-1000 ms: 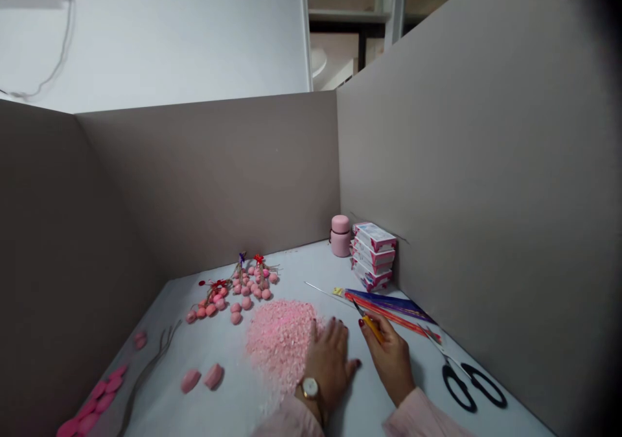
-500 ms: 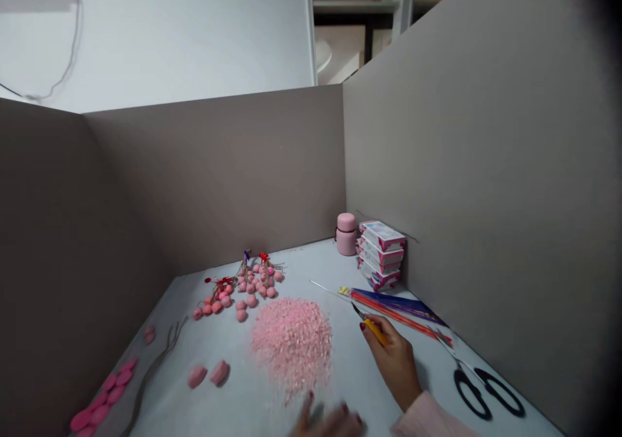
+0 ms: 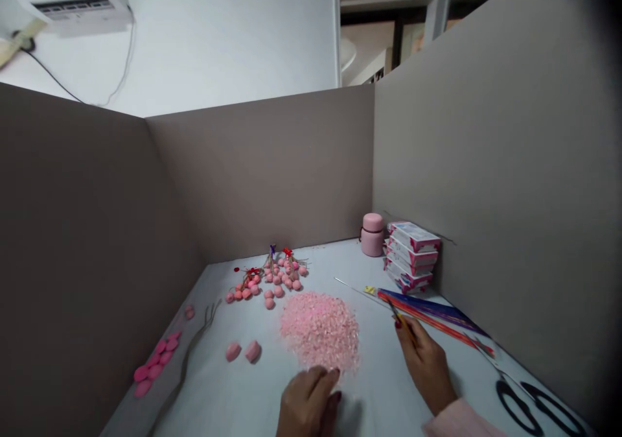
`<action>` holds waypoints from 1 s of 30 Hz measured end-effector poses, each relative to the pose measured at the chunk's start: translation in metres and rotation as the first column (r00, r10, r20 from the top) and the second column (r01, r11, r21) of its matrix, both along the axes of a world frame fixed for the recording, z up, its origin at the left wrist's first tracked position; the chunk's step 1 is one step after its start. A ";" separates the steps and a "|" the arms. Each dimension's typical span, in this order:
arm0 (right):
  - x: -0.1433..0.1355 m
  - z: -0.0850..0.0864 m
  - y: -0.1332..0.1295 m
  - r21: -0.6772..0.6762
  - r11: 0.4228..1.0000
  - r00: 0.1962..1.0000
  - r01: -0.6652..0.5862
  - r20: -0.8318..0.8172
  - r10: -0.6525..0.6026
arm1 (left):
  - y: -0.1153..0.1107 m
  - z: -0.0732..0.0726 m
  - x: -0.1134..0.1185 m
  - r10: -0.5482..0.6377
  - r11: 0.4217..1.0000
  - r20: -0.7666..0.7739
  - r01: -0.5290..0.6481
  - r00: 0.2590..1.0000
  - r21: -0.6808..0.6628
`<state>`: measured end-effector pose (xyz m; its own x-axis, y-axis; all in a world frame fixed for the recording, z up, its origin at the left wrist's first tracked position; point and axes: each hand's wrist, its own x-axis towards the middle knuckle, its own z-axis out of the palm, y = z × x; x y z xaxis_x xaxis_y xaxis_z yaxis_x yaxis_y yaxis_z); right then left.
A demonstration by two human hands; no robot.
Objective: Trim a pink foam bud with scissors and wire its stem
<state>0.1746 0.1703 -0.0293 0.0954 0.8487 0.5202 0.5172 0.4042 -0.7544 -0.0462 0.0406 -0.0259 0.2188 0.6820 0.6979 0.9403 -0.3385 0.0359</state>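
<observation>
In my right hand (image 3: 427,362) is a small knife (image 3: 407,330) with a yellow-orange handle and a dark blade, its tip pointing up and to the left. My left hand (image 3: 307,399) is closed at the near edge of a pile of pink shavings (image 3: 321,328). The fingertips are drawn together, and I cannot make out whether anything lies between them. Left of the pile sit two carved pink lumps (image 3: 252,351). Bunches of pink balls (image 3: 286,273) tied with brownish strings lie farther back.
Black-handled scissors (image 3: 519,398) lie at the right beside red and blue strips (image 3: 437,314). A stack of boxes (image 3: 412,255) and a pink flask (image 3: 372,236) stand at the back right. Flat pink pieces (image 3: 155,366) and brown cords (image 3: 187,356) are at the left. Grey partitions (image 3: 272,171) enclose the table.
My left hand has gone from spread, blurred fingers to a closed hand against the pile's near edge. The knife in my right hand has turned slightly. The whole view has shifted left.
</observation>
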 end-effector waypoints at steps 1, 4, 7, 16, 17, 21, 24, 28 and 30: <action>-0.001 0.001 0.002 -0.016 1.000 0.999 -0.020 0.042 0.021 | 0.001 0.000 0.001 0.026 1.000 0.019 -0.026 0.999 0.013; -0.003 0.002 0.005 -0.053 0.998 0.989 -0.042 0.141 0.049 | 0.006 0.005 -0.003 0.130 0.991 0.079 -0.132 0.988 0.028; -0.002 0.001 0.006 -0.067 0.998 0.978 0.023 0.207 -0.009 | 0.010 0.008 -0.015 0.189 0.982 0.100 -0.189 0.977 -0.003; -0.005 0.002 0.006 -0.087 0.982 0.920 0.169 0.372 -0.125 | 0.005 0.020 -0.037 0.239 0.955 0.028 -0.230 0.971 -0.189; -0.005 0.002 0.006 -0.092 0.979 0.912 0.182 0.387 -0.134 | 0.004 0.022 -0.038 0.260 0.949 0.027 -0.250 0.965 -0.190; -0.005 0.001 0.006 -0.114 0.971 0.883 0.211 0.449 -0.139 | 0.001 0.025 -0.035 0.317 0.929 0.027 -0.305 0.948 -0.212; -0.005 0.002 0.006 -0.144 0.965 0.862 0.220 0.492 -0.123 | 0.003 0.025 -0.034 0.304 0.929 0.033 -0.288 0.952 -0.233; -0.006 0.002 0.005 -0.192 0.957 0.845 0.215 0.528 -0.084 | 0.009 0.020 -0.035 0.333 0.924 0.095 -0.304 0.938 -0.233; -0.006 0.003 0.005 -0.198 0.959 0.844 0.205 0.532 -0.071 | 0.012 0.017 -0.038 0.349 0.923 0.147 -0.311 0.926 -0.227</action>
<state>0.1688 0.1756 -0.0268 -0.0038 0.9503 0.3113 0.8936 0.1429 -0.4255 -0.0841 0.0529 -0.0091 -0.1598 0.8205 0.5488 0.9680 0.0214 0.2499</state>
